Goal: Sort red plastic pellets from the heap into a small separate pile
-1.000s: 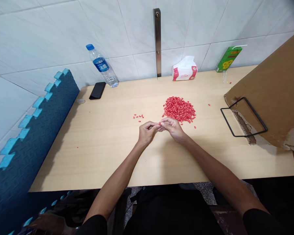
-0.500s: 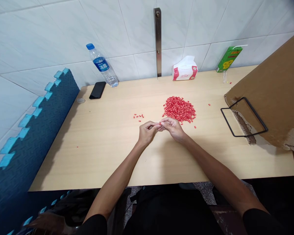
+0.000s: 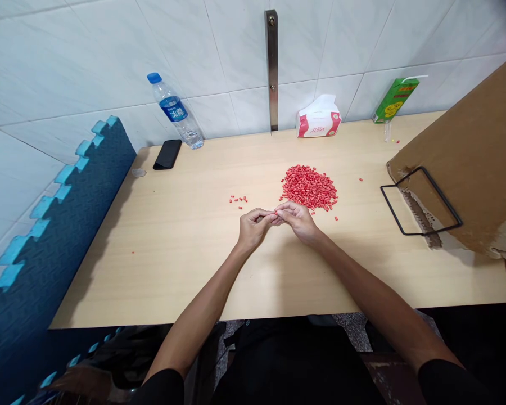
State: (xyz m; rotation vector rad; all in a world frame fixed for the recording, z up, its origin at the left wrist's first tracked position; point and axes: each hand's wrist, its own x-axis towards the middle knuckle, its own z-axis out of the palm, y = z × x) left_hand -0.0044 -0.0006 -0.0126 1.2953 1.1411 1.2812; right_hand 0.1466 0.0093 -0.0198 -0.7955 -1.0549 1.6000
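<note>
My left hand (image 3: 253, 228) and my right hand (image 3: 298, 221) meet at the fingertips over the table, both pinched closed. Between them shows a small red piece (image 3: 275, 212), like the short red tube-shaped pieces around; the fingers cover most of it. Just beyond my right hand lies a heap of the same red pieces (image 3: 308, 187), with a few strays at its near edge. To the far left of my left hand, several red pieces (image 3: 239, 199) lie scattered in a small group.
On the wooden table (image 3: 181, 236) stand a water bottle (image 3: 177, 112), a phone (image 3: 167, 154), a tissue pack (image 3: 319, 119) and a green drink carton (image 3: 395, 101). Blue foam mat (image 3: 80, 191) borders the left. At right are a cardboard box (image 3: 464, 146) and a black wire frame (image 3: 421, 201).
Both hands stay in the same pinch at the same spot. The view has shifted very slightly; the pieces on the table lie as before.
</note>
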